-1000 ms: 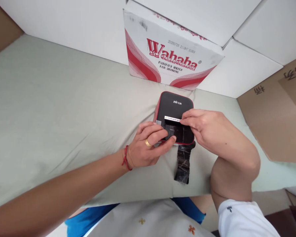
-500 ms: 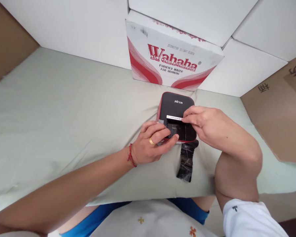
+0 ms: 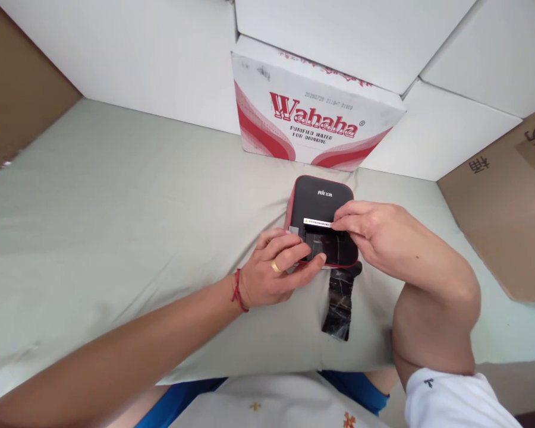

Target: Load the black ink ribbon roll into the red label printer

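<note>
A small label printer [image 3: 316, 202] with a black top and red sides stands on the cloth-covered table. My left hand [image 3: 279, 264], with a gold ring and a red cord at its wrist, grips the printer's front left corner, fingers over the dark front panel. At the printer's right side, my right hand [image 3: 370, 229] has its fingertips pinched at the right end of a narrow white sticker strip [image 3: 316, 223] above the dark slot. Whether the strip is lifted there cannot be made out. A crinkled, shiny black strip [image 3: 339, 303] lies in front of the printer.
Behind the printer stands a white and red Wahaha water carton [image 3: 316, 119]. Large white boxes [image 3: 160, 53] line the back. A brown cardboard box [image 3: 508, 208] borders the right side, another brown panel [image 3: 22, 77] the left. Pale green cloth [image 3: 138, 196] covers the table.
The whole scene sits slightly lower in the view. Both hands keep nearly the same places on the printer and the strip.
</note>
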A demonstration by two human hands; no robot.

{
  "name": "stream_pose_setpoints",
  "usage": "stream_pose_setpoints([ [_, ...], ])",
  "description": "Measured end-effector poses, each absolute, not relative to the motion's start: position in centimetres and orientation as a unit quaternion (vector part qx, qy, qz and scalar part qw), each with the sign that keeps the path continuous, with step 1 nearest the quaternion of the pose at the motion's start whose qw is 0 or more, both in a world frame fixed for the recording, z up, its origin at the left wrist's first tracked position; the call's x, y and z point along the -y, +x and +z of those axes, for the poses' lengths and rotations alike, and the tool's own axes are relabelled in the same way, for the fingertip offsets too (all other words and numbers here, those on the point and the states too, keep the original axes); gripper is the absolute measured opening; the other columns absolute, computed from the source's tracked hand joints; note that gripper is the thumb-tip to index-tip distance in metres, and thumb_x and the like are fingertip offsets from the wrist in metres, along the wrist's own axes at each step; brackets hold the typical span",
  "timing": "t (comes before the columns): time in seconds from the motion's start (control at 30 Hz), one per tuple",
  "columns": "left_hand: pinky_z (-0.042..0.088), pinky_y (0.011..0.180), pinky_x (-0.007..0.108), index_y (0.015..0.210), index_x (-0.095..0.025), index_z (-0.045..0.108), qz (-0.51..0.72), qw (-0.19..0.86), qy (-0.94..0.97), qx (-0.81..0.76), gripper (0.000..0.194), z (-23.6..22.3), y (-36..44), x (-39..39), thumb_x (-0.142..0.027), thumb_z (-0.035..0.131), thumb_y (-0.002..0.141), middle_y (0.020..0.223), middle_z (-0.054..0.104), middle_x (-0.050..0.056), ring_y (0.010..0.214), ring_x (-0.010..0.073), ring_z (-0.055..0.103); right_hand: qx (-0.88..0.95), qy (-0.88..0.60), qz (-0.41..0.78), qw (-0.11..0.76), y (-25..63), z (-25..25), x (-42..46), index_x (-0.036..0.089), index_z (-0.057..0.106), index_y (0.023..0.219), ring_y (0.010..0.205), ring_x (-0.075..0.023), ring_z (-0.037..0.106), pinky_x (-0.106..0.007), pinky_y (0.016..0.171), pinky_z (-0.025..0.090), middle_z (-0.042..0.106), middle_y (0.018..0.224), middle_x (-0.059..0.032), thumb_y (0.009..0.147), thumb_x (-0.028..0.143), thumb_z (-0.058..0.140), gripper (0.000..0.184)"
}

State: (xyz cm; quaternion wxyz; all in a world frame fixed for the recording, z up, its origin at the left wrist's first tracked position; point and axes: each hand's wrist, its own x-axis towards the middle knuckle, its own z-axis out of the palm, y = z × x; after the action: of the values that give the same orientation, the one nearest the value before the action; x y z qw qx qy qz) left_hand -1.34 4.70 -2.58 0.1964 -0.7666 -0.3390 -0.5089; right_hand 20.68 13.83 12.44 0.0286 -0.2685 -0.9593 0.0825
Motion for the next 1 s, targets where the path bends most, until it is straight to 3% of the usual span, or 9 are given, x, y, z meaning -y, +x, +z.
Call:
stream_pose_setpoints([
  [0.4, 0.057, 0.114, 0.039, 0.121, -0.024, 0.082, -0.513, 0.165, -0.766, 0.349, 0.027, -2.6, -1.2, -4.2, -0.009, 0.074, 0.1, 0.107, 0.075, 0.004, 0.114, 0.0196, 0.068, 0.957, -0.279, 0.071, 0.041, 20.7, 12.7, -13.4, 0.023, 0.087, 0.103, 0.097, -0.0209, 0.085, -0.029, 0.071, 0.064, 0.087, 0.125, -0.0069, 0.097, 0.0, 0.049, 0.045],
  [0.63, 0.059, 0.113, 0.039, 0.122, -0.024, 0.08, -0.522, 0.159, -0.759, 0.354, 0.027, -2.3, -1.0, -4.1, -0.009, 0.065, 0.106, 0.102, 0.075, 0.003, 0.112, 0.0195, 0.068, 0.957, -0.273, 0.082, 0.057, 20.7, 12.7, -13.4, 0.024, 0.088, 0.111, 0.101, -0.0211, 0.087, -0.03, 0.08, 0.069, 0.088, 0.125, -0.0065, 0.106, 0.007, 0.047, 0.045],
  [0.73, 0.06, 0.113, 0.039, 0.122, -0.025, 0.08, -0.518, 0.155, -0.76, 0.362, 0.028, -2.3, -1.0, -4.0, -0.009, 0.064, 0.106, 0.102, 0.076, 0.003, 0.113, 0.0196, 0.069, 0.946, -0.299, 0.081, 0.095, 22.0, 13.6, -13.6, 0.027, 0.088, 0.115, 0.097, -0.0216, 0.088, -0.034, 0.087, 0.07, 0.09, 0.116, -0.0033, 0.109, 0.015, 0.051, 0.04],
  [0.87, 0.06, 0.111, 0.038, 0.121, -0.025, 0.08, -0.527, 0.152, -0.754, 0.362, 0.028, -2.4, -0.8, -4.0, -0.009, 0.064, 0.105, 0.101, 0.074, 0.003, 0.111, 0.0188, 0.069, 0.905, -0.406, 0.021, 0.125, 26.7, 14.0, -14.3, 0.033, 0.088, 0.11, 0.077, -0.0246, 0.085, -0.039, 0.069, 0.067, 0.09, 0.099, -0.0012, 0.107, 0.029, 0.063, 0.025],
  [0.93, 0.059, 0.112, 0.037, 0.121, -0.026, 0.08, -0.525, 0.15, -0.753, 0.366, 0.028, -2.3, -0.8, -3.9, -0.009, 0.067, 0.104, 0.102, 0.074, 0.002, 0.111, 0.0183, 0.069, 0.909, -0.407, 0.021, 0.087, 29.3, 13.3, -14.7, 0.034, 0.088, 0.107, 0.071, -0.026, 0.083, -0.039, 0.059, 0.063, 0.09, 0.095, -0.0008, 0.105, 0.031, 0.064, 0.025],
  [1.0, 0.058, 0.114, 0.037, 0.122, -0.025, 0.08, -0.523, 0.143, -0.755, 0.368, 0.028, -2.3, -0.8, -3.8, -0.009, 0.069, 0.103, 0.104, 0.074, 0.003, 0.113, 0.0185, 0.069, 0.9, -0.434, 0.04, 0.022, 31.0, 11.9, -14.6, 0.031, 0.088, 0.109, 0.076, -0.0279, 0.084, -0.041, 0.063, 0.065, 0.09, 0.099, -0.0024, 0.106, 0.032, 0.061, 0.028],
])
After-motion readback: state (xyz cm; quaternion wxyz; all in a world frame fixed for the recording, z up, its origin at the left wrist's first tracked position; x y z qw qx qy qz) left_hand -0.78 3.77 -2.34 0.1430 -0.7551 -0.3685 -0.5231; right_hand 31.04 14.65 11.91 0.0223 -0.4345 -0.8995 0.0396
